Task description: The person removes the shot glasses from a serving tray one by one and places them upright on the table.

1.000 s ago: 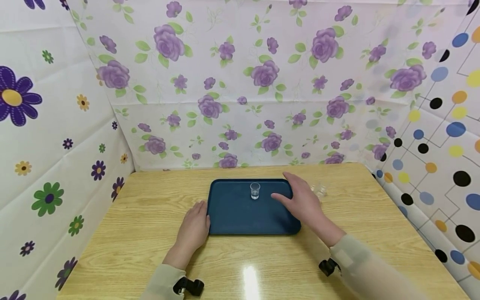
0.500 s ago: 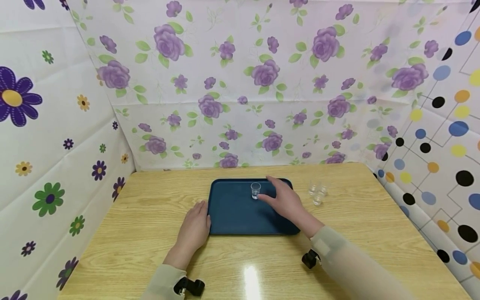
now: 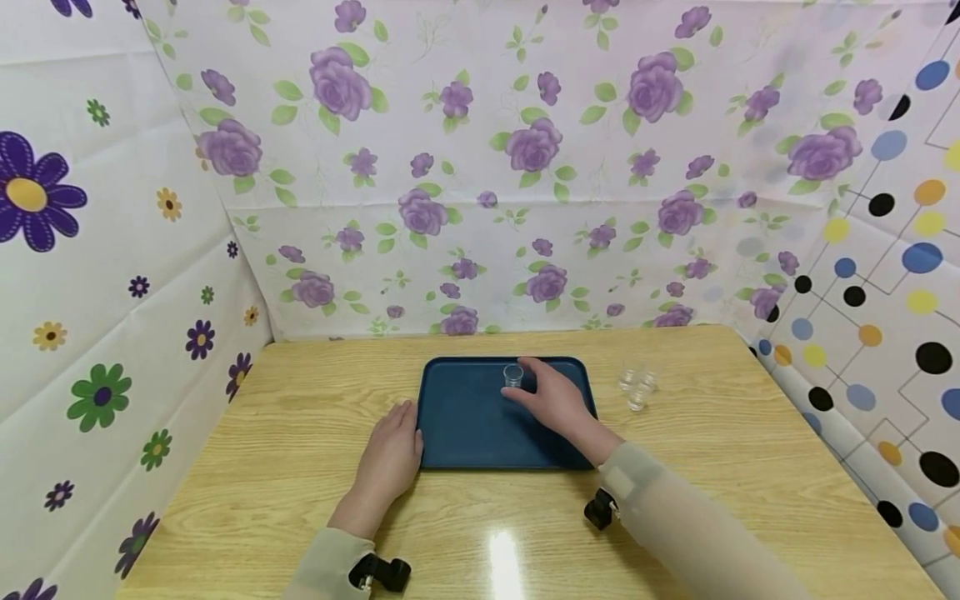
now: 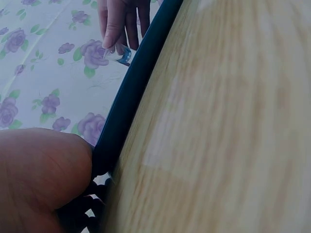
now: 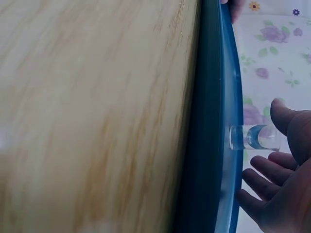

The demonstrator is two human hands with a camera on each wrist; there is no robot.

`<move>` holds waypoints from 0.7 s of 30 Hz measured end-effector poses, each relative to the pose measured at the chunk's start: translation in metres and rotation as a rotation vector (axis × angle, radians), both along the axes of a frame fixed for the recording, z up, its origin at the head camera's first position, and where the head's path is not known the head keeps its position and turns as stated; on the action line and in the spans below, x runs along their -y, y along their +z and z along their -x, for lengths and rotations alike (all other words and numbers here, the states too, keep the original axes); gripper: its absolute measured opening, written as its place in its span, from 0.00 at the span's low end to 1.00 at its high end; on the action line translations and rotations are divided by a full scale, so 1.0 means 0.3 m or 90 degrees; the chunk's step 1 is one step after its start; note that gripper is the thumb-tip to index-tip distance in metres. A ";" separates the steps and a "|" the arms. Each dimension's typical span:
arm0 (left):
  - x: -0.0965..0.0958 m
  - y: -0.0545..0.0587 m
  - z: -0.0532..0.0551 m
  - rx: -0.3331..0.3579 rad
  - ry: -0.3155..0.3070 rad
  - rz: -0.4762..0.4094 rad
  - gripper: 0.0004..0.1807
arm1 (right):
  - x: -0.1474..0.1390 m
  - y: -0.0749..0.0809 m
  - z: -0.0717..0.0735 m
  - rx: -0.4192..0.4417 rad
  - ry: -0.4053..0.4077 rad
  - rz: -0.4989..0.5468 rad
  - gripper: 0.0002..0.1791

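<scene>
A small clear shot glass (image 3: 513, 377) stands upright near the back of a dark blue tray (image 3: 480, 433), and something clear shows inside it in the right wrist view. My right hand (image 3: 553, 398) reaches over the tray from the right. Its thumb and spread fingers stand on either side of the glass, with a gap showing beside the thumb (image 5: 283, 116) in the right wrist view. My left hand (image 3: 388, 450) rests against the tray's left rim, fingers fairly straight and pointing forward; its thumb side lies along the edge.
Several more clear shot glasses (image 3: 636, 388) stand close together on the wooden table (image 3: 300, 400), right of the tray. A flower-printed cloth (image 3: 480, 250) hangs behind the table. Patterned cloths also hang at the left and right.
My right hand has moved left over the tray until its thumb and fingers flank the shot glass. The glasses at the right have come into fuller view. My left hand stays at the rim.
</scene>
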State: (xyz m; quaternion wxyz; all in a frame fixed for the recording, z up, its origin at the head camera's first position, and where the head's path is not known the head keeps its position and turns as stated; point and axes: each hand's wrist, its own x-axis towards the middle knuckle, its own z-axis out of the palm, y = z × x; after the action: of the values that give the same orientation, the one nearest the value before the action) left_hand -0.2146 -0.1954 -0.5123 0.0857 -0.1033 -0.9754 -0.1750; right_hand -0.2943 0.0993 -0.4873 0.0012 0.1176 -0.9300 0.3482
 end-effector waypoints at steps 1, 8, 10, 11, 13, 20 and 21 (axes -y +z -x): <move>0.000 0.000 0.000 0.000 0.000 0.001 0.28 | 0.003 -0.002 0.002 0.003 -0.002 0.004 0.43; -0.001 -0.005 0.004 0.004 0.002 0.004 0.28 | 0.023 -0.011 0.009 -0.006 -0.026 -0.005 0.37; -0.001 -0.006 0.004 0.004 0.002 0.004 0.28 | 0.028 -0.010 0.010 -0.010 -0.031 -0.008 0.35; -0.001 -0.007 0.004 0.003 0.002 0.004 0.28 | 0.030 -0.010 0.011 -0.013 -0.033 -0.009 0.34; -0.001 -0.007 0.005 0.002 0.002 0.004 0.28 | 0.033 -0.011 0.013 -0.020 -0.037 -0.009 0.31; 0.001 -0.008 0.006 0.003 0.000 0.001 0.28 | 0.037 -0.016 0.018 -0.044 -0.045 0.003 0.21; 0.001 -0.007 0.006 0.003 -0.001 0.001 0.27 | 0.038 -0.016 0.018 -0.047 -0.045 0.005 0.21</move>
State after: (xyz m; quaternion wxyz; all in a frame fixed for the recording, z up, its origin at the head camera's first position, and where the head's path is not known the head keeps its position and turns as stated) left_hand -0.2165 -0.1957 -0.5144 0.0836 -0.1034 -0.9757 -0.1743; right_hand -0.2997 0.0879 -0.4922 0.0482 0.0972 -0.9316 0.3470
